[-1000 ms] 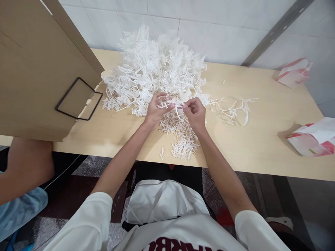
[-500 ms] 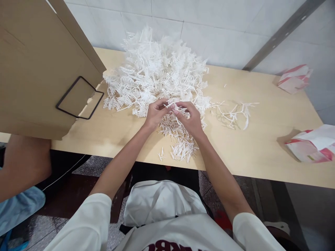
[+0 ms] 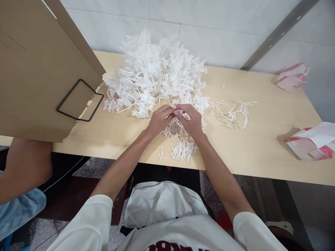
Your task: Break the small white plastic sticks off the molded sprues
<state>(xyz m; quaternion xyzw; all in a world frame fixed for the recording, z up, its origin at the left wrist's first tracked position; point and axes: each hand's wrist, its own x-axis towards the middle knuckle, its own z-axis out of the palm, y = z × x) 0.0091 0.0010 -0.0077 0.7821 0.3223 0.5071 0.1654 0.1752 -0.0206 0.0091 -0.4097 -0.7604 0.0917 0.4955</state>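
Over the middle of the table, my left hand (image 3: 160, 120) and my right hand (image 3: 192, 122) meet fingertip to fingertip, both pinched closed. Between them is a small white plastic piece, mostly covered by the fingers. Just beyond my hands rises a large heap of white branched plastic sprues (image 3: 157, 73). Below my hands, towards the front edge, lies a smaller pile of short loose white plastic sticks (image 3: 183, 150). Right of my hands rest a few bare, bent sprue stems (image 3: 237, 111).
A brown cardboard sheet (image 3: 39, 76) with a black wire frame (image 3: 72, 115) stands at left; another person's arm (image 3: 30, 164) is below it. On the right are two red-and-white paper boxes, one far (image 3: 293, 77), one near (image 3: 311, 141). A tiled wall (image 3: 214, 31) backs the table.
My left hand has turned so its back shows more, and its fingers now cover the white piece seen between my fingertips before. My right hand has barely moved.
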